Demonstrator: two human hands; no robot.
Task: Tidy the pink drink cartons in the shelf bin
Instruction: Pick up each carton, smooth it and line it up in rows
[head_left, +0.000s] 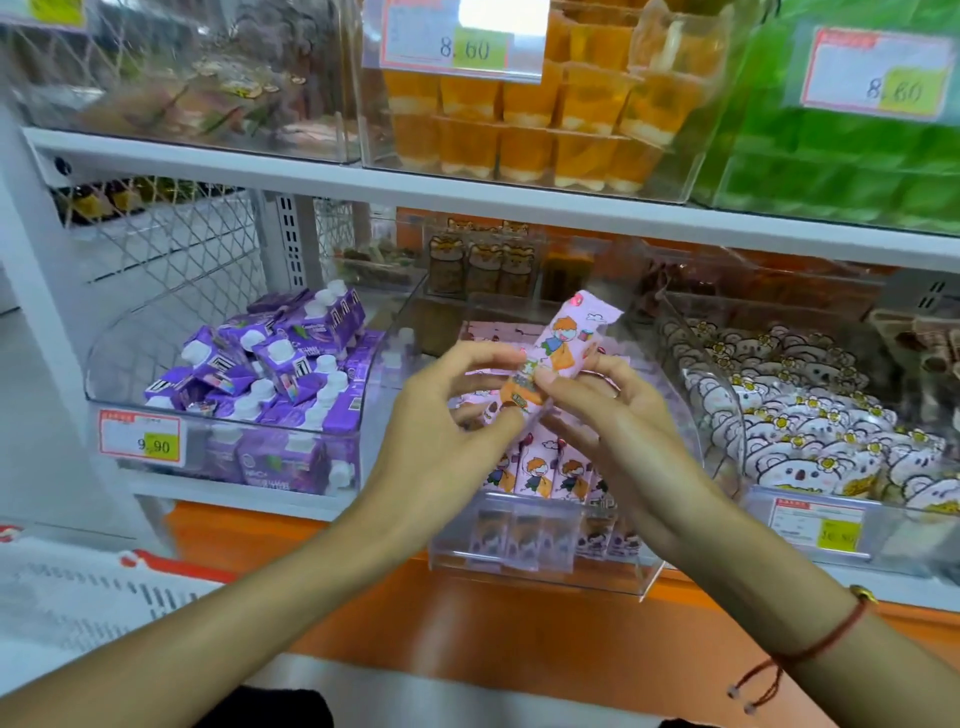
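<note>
Pink and tilted, one drink carton (558, 345) sat pinched between your left hand (452, 410) and right hand (608, 410), just above the clear shelf bin (545, 571). You did well to turn it upright, picture forward, before slotting it beside the front row (540, 475). I counted about four cartons standing in that row, more lying behind, blurred beyond counting, and one in your grip.
</note>
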